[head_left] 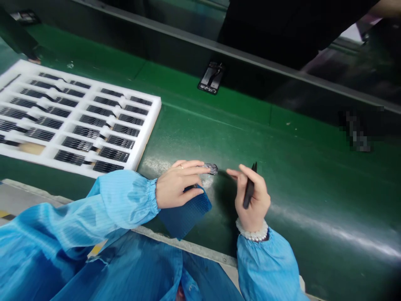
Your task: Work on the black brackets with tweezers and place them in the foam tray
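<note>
My left hand (179,184) is stretched out above a blue textured pad (184,219), its fingers extended and its thumb apart. Its fingertips touch a small dark, shiny part (212,169) on the green surface; some of that part is hidden by the fingers. In my right hand (255,196), just to the right of that part, black tweezers (249,192) are held with their tips pointing up and away from me. The right index finger reaches toward the dark part without touching it.
At the left lies a white foam tray (147,133) with rows of black flat flex-cable parts in its slots. Farther back, a phone screen assembly (211,78) lies on the green workbench (307,175). A grey rail (175,34) crosses behind it. Another person's dark sleeve (15,35) shows at top left.
</note>
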Motion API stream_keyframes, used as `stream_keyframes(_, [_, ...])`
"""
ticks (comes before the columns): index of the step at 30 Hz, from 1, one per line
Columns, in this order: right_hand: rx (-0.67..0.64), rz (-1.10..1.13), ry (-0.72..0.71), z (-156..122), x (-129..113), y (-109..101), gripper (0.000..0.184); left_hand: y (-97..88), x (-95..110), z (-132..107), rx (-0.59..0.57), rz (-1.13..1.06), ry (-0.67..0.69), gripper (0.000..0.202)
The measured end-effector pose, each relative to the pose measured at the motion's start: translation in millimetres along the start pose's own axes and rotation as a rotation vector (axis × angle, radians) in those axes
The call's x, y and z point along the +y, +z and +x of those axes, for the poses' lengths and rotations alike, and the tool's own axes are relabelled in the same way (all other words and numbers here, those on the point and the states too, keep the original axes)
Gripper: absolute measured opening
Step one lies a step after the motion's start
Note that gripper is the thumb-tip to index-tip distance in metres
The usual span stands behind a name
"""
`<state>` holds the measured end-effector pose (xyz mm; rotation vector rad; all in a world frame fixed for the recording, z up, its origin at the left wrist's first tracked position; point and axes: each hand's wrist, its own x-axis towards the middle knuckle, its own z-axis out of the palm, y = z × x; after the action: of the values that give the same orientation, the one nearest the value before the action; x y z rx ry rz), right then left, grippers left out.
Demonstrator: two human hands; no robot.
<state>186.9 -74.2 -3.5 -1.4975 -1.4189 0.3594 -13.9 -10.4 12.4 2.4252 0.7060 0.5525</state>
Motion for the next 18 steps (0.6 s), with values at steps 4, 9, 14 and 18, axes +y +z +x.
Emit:
stream_keyframes(4, [-0.242,-0.137,-0.270,17.6,5.0,2.2,0.026,0.3,-7.0,1.7,0.078,0.025,-0.055,0.016])
stream_keyframes(9, [-0.396,-0.172,-0.315,26.2,2.4,11.8,0.014,2.7,-13.7,5.7,0.031,0.005,-0.130,0.011])
stream_keyframes(14, [-0.412,-0.179,-0.280,15.9,-4.4,2.9,0.015,3.8,-13.3,6.0,-0.005,-0.013,-0.114,0.011])
stream_keyframes(18, [-0.314,-0.226,-0.248,14.0,0.5,-11.9,0.016,4.6,-13.7,5.1,-0.023,-0.016,-0.103,0.012])
